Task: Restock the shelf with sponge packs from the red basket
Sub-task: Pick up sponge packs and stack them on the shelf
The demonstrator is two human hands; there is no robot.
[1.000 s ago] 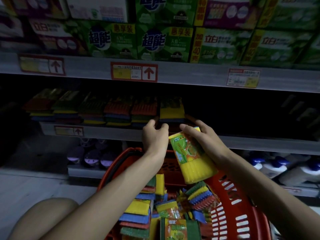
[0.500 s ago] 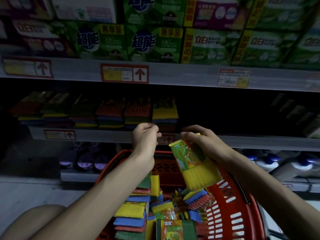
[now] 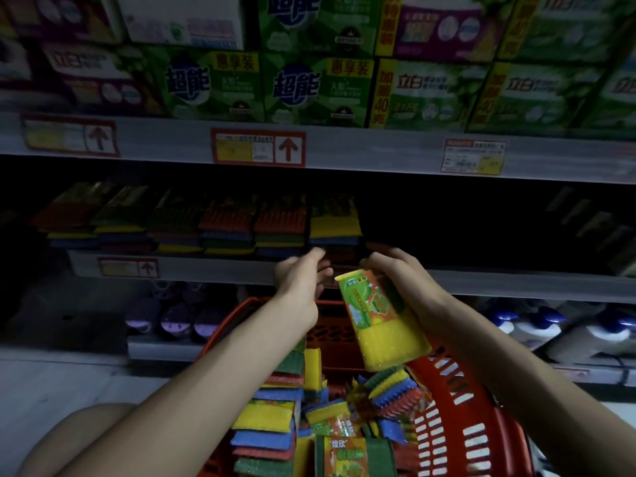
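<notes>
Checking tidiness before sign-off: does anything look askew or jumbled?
The multicoloured sponge packs in the red plastic basket lie jumbled, some flat, some on edge. Shelved sponge stacks sit in even rows.

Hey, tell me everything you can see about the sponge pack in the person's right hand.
The sponge pack is a flat yellow sponge block with a green and orange printed label over its upper half. It hangs tilted, label end up, above the red basket, near the shelf edge. The right hand grips its upper right side; the left hand is close beside it, contact unclear.
</notes>
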